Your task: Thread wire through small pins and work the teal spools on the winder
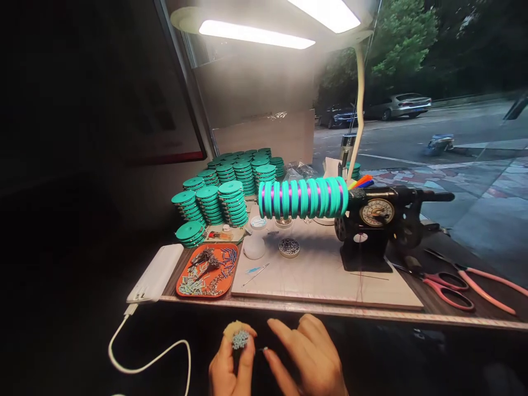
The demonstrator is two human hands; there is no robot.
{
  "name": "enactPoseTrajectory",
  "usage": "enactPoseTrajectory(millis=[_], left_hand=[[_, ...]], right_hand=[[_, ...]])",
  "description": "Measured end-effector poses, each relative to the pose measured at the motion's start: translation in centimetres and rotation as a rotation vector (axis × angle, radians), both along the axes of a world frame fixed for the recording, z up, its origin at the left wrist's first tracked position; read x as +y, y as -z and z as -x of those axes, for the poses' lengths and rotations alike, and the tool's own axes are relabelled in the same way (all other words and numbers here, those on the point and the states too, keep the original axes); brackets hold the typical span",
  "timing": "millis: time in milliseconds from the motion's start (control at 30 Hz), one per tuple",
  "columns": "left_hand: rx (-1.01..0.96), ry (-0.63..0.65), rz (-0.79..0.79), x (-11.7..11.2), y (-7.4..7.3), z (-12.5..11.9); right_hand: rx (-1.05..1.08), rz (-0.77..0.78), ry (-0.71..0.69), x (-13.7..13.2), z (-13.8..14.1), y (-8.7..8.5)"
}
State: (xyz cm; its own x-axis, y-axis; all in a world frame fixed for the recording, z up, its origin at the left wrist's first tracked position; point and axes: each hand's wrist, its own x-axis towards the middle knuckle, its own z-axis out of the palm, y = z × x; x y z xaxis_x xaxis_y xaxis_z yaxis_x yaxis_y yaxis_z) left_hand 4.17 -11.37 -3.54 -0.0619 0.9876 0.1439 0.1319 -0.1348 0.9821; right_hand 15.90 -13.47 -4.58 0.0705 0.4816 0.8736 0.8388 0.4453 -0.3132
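My left hand [229, 366] is closed at the lower middle, pinching a tight bundle of small grey-blue pieces [240, 340] whose ends face up. A pale yellow pad [231, 328] shows behind the bundle, against my fingers. To the right, my right hand [312, 355] has its thumb and index finger apart. A tiny dark piece with a light end [263, 349] is at the thumb's tip, between the two hands; whether it is held cannot be made out. Both hands are in front of the table's edge, below the board.
An orange tray [181, 290] holds small parts. A hand-cranked winder [367, 236] carries turquoise spools [303, 198]; more spools [231, 203] stand stacked behind. A bead dish [289, 247], a white power bank [154, 272], scissors [449, 289] and pliers [490, 283] lie around the board [313, 283].
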Motion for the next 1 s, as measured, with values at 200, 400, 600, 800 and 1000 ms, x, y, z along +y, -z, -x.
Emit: enactPoseTrajectory(millis=[200, 400, 600, 800, 1000], left_hand=[[-0.330, 0.188, 0.267, 0.3, -1.4, -0.1], [-0.824, 0.288, 0.509, 0.9, -2.0, 0.6], [-0.797, -0.086, 0.226, 2.5, -4.1, 2.9], [-0.472, 0.244, 0.542, 1.4, -1.5, 2.3], [-0.424, 0.345, 0.538, 0.1, 0.0, 1.1]], right_hand=[[-0.071, -0.109, -0.001, 0.3, 0.6, -0.8], [-0.065, -0.124, -0.009, 0.6, 1.5, -0.5], [-0.051, -0.130, -0.011, -0.1, 0.8, -0.2], [0.121, -0.180, 0.075, -0.4, 1.2, -0.6], [-0.004, -0.086, 0.069, -0.8, 1.0, 0.0]])
